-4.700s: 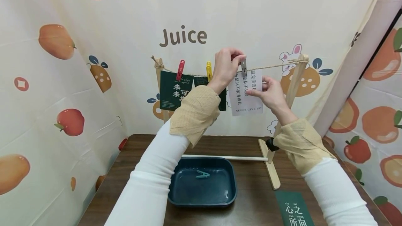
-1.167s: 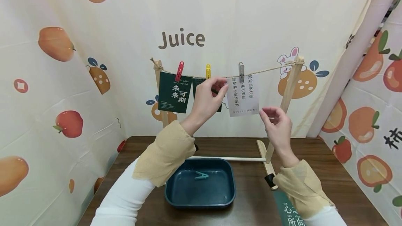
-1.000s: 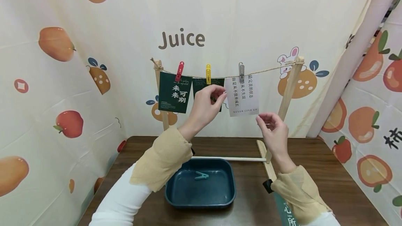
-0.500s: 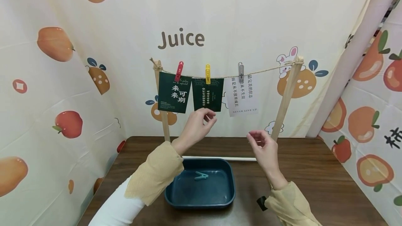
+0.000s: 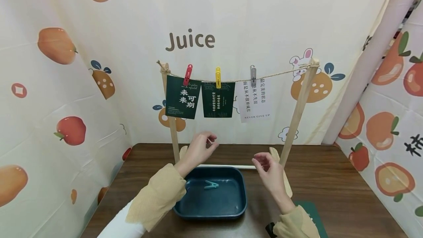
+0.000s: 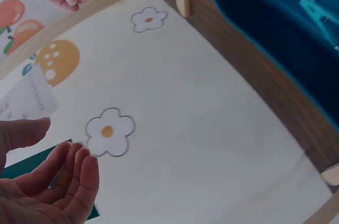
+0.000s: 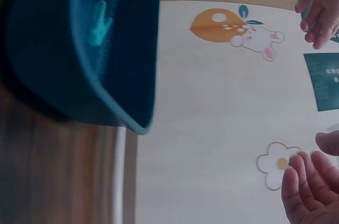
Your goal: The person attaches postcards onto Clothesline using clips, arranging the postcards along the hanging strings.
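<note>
My left hand (image 5: 198,150) hangs in the air above the back left of the blue tray (image 5: 211,213), fingers loosely bent and holding nothing. Just right of the tray is my right hand (image 5: 270,173), likewise holding nothing, its thumb apart from the fingers. A teal clothespin (image 5: 211,184) lies inside the tray. Above the hands, a twine line (image 5: 281,73) carries a green card (image 5: 182,100) under a red clothespin (image 5: 188,75), a second green card (image 5: 218,102) under a yellow clothespin (image 5: 218,78), and a white card (image 5: 255,104) under a grey clothespin (image 5: 253,75).
Wooden posts (image 5: 299,113) hold up the twine, with a white rod (image 5: 231,166) low between them behind the tray. Another green card (image 5: 314,212) lies on the brown table (image 5: 337,179), partly behind the right forearm. A fruit-print curtain (image 5: 264,17) surrounds the table.
The left hand has let go of the grey clothespin, now gripping the white card on the twine. Both hands have come down from the cards toward the tray, the right one also moving left.
</note>
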The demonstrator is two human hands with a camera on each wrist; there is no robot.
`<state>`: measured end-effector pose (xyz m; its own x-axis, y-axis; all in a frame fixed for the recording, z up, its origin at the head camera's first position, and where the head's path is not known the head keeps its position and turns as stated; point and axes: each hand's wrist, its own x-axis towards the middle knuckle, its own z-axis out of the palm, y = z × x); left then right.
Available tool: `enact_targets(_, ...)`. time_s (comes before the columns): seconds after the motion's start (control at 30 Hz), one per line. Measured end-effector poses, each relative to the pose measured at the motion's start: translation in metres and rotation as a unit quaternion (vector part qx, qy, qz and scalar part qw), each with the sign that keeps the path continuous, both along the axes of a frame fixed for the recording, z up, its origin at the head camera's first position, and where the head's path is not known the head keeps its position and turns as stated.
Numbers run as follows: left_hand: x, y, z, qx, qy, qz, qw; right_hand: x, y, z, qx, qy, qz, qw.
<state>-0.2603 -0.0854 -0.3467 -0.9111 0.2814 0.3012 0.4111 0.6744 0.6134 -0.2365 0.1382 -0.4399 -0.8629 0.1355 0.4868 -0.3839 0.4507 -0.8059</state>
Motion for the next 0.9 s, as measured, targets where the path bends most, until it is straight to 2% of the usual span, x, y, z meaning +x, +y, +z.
enact_targets(0.33, 0.012, -0.011, -0.031, -0.002, -0.017, 0.022, 0.9996, 0.008, -0.009, -0.023, 0.038, -0.022, 0.004, 0.999)
enact_targets(0.5, 0.018, -0.015, -0.053, 0.009, -0.024, 0.032, 0.9992, 0.01, -0.01, -0.032, 0.06, -0.06, -0.001, 0.9964)
enact_targets(0.67, 0.025, -0.02, -0.072, 0.014, -0.04, 0.036, 0.9985, 0.009, -0.009, -0.043, 0.063, -0.082, 0.005, 0.9946)
enact_targets(0.9, 0.032, -0.022, -0.092, 0.026, -0.049, 0.046, 0.9974, 0.012, -0.011, -0.056, 0.066, -0.096, 0.017, 0.993)
